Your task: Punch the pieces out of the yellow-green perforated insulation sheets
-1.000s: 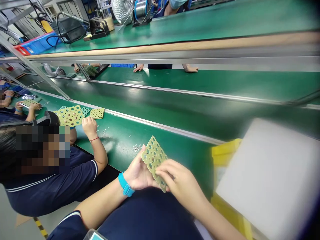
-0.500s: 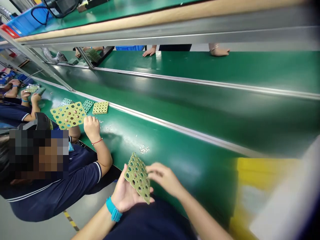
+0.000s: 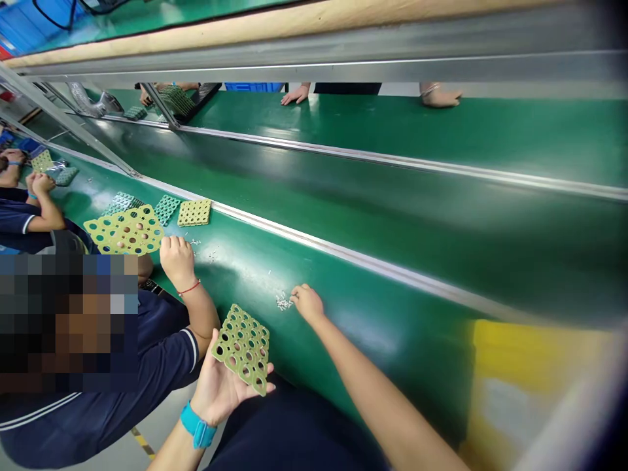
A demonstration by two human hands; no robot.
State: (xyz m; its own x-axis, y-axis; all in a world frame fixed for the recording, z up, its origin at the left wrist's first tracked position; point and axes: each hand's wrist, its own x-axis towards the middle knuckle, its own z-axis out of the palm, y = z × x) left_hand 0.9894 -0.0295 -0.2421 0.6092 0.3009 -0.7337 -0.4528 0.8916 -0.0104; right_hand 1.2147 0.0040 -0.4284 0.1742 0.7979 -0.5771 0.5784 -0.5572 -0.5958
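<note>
My left hand [image 3: 220,386], with a blue wristband, holds a yellow-green perforated board [image 3: 242,348] flat on its palm, just off the near edge of the green bench [image 3: 343,327]. My right hand [image 3: 307,302] is stretched out over the bench. Its fingers are pinched together at a small heap of tiny white parts [image 3: 283,302]. Whether a part is between the fingertips is too small to see.
A co-worker sits at my left with a hand [image 3: 177,260] beside a larger perforated board [image 3: 125,230] and smaller grids [image 3: 194,212]. A dark conveyor belt [image 3: 392,216] runs behind the bench. A blurred yellow bin [image 3: 530,379] stands at right. Other people's hands rest on the far bench.
My right hand has left the board and reached forward to the heap of white parts. My left hand has lowered the board toward me, and the view has swung left.
</note>
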